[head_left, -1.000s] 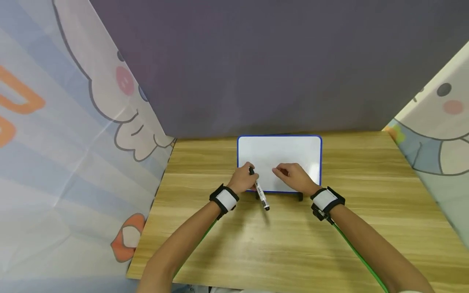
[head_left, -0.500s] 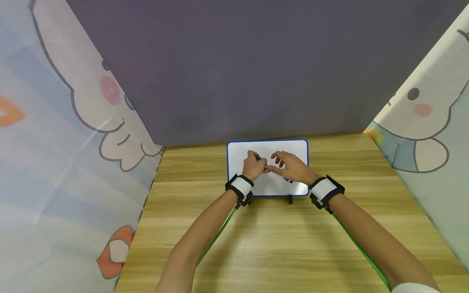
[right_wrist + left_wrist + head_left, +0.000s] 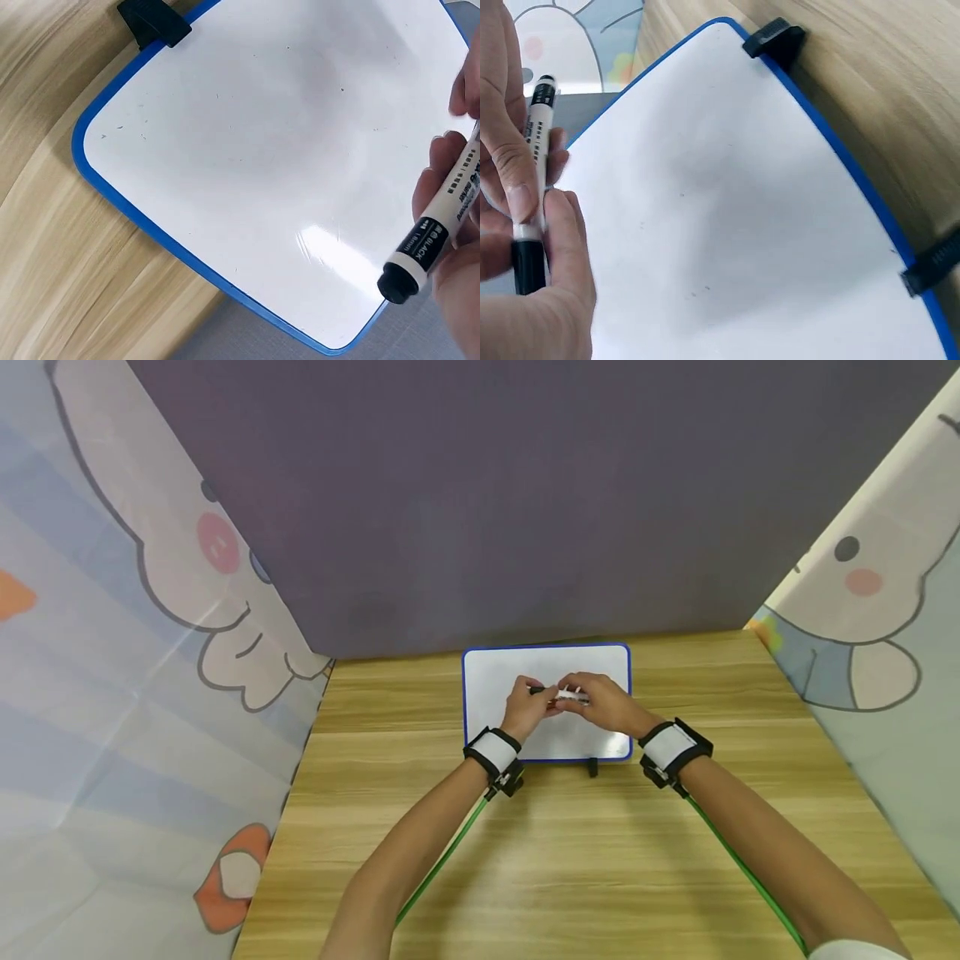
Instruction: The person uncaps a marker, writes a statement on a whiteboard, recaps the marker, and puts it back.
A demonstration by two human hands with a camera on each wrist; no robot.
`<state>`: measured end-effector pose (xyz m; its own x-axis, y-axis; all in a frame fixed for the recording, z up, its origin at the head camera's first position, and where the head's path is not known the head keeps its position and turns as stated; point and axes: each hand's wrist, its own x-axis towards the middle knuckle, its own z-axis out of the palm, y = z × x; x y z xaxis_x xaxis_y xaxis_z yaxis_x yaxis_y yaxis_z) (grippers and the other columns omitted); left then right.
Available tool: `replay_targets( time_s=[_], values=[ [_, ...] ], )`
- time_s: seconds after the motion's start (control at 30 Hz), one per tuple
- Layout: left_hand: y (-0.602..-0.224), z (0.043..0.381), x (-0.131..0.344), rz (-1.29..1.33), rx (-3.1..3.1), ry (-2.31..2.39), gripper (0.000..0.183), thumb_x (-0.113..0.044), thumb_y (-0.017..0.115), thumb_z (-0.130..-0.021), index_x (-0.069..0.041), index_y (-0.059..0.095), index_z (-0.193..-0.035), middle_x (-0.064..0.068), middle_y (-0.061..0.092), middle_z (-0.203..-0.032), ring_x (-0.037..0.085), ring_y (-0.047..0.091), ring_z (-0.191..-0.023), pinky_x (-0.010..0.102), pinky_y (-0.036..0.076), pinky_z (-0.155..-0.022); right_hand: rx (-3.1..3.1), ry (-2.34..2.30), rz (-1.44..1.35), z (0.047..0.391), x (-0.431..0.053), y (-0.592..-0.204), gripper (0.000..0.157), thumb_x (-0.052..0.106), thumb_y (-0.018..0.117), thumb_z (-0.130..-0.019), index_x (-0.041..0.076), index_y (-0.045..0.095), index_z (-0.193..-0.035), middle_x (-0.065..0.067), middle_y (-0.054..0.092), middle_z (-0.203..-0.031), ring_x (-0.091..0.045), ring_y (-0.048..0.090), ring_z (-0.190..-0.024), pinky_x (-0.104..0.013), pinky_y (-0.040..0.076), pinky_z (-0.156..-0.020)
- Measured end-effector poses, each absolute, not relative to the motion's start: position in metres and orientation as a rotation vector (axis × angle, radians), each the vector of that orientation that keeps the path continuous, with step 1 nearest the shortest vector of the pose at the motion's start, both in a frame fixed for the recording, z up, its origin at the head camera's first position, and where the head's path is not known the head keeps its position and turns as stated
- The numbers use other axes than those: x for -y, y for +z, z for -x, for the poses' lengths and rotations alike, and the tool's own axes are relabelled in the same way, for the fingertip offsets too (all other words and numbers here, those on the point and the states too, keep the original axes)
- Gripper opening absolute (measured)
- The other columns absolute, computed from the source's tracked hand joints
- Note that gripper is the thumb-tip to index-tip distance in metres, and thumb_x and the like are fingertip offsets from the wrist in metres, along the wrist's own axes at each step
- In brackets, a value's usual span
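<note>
A whiteboard marker (image 3: pixel 454 187) with a white printed barrel is held level between both hands above the blue-framed whiteboard (image 3: pixel 551 743). My left hand (image 3: pixel 525 706) pinches its black cap (image 3: pixel 529 266) between thumb and fingers. My right hand (image 3: pixel 606 702) grips the white barrel, thumb on one side and fingers on the other. In the right wrist view the marker's black end plug (image 3: pixel 398 283) sticks out past the right hand. The cap appears seated against the barrel. Fingers hide part of the middle of the marker.
Black stand feet (image 3: pixel 593 767) hold the board's near edge on the wooden table (image 3: pixel 585 860). A grey panel (image 3: pixel 525 510) rises behind the board. Cartoon-printed cloths (image 3: pixel 150 760) hang at both sides. Faint specks mark the board's white surface.
The marker has swung from pointing down at the near side to lying level. My right hand, holding nothing at first, now grips the barrel. Both hands have come together, and the view has shifted.
</note>
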<state>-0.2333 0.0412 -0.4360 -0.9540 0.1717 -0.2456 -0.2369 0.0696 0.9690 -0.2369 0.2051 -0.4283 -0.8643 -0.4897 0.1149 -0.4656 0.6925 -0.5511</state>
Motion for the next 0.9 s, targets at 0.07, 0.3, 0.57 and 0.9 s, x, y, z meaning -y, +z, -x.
replay_targets(
  time_s=[0.07,0.3,0.57,0.9],
  values=[
    [-0.437,0.232,-0.038,0.026,-2.042,1.938,0.042,-0.019,0.056,-0.093,0.005,0.039,-0.123,0.021,0.064,-0.102,0.032,0.068,-0.094,0.033,0.055,-0.082,-2.844,-0.914,0.816,0.238,-0.206,-0.428,0.024,0.021,0.062,-0.089,0.008,0.063,-0.109,-0.008,0.065,-0.102,-0.023,0.061,-0.095,-0.041,0.052,-0.083],
    [-0.446,0.230,-0.024,-0.114,-2.169,1.792,0.028,-0.024,0.055,-0.093,-0.003,0.051,-0.111,0.017,0.065,-0.100,0.030,0.066,-0.095,0.030,0.055,-0.081,-2.820,-0.817,0.828,0.243,-0.205,-0.427,0.023,0.026,0.063,-0.089,0.010,0.066,-0.105,-0.003,0.068,-0.099,-0.018,0.063,-0.091,-0.036,0.053,-0.079],
    [-0.453,0.231,-0.011,-0.592,-2.504,1.333,0.030,-0.023,0.044,-0.099,-0.003,0.062,-0.112,0.016,0.066,-0.092,0.011,0.059,-0.077,0.019,0.048,-0.068,-2.827,-0.657,0.956,0.244,-0.200,-0.422,0.021,0.023,0.065,-0.087,0.009,0.069,-0.102,-0.004,0.070,-0.098,-0.017,0.066,-0.088,-0.033,0.054,-0.075],
    [-0.461,0.219,0.009,-0.786,-2.787,0.902,0.025,-0.023,0.044,-0.098,-0.006,0.063,-0.098,0.010,0.068,-0.090,0.008,0.050,-0.069,0.019,0.043,-0.062,-2.726,-0.553,1.188,0.241,-0.184,-0.424,0.024,0.022,0.060,-0.090,0.006,0.071,-0.105,-0.001,0.068,-0.083,-0.004,0.056,-0.064,-0.021,0.048,-0.061]
  ],
)
